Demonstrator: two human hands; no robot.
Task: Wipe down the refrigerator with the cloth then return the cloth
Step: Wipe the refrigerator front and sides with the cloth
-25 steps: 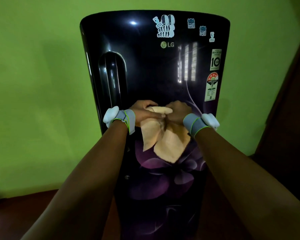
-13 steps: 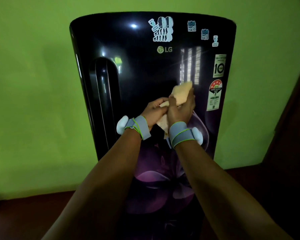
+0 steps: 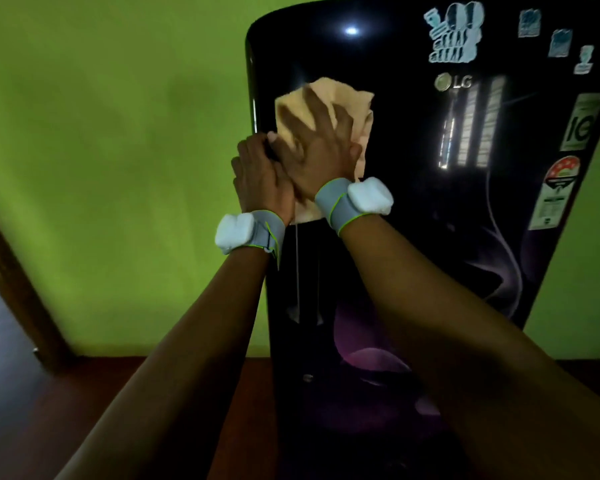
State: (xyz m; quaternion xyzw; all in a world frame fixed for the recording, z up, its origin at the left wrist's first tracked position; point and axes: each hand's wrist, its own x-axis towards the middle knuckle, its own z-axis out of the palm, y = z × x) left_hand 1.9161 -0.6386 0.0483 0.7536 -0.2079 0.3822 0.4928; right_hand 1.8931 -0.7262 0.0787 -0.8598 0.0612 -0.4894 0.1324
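Note:
A tall black refrigerator [image 3: 413,209] with purple flower print and several stickers fills the right half of the view. A beige cloth [image 3: 355,102] lies spread against the upper left of its door. My right hand [image 3: 321,147] presses flat on the cloth with fingers apart. My left hand [image 3: 262,174] sits just left of it, curled at the door's left edge and against the cloth's lower corner; whether it grips the cloth or the edge is hidden.
A green wall [image 3: 118,168] stands behind and left of the fridge. A dark wooden door frame [image 3: 18,289] runs down the far left. The floor [image 3: 94,393] below is dark red-brown.
Both hands moved up and to the left across the door. The cloth went from bunched between the hands to spread flat under my right palm. The view shifted left.

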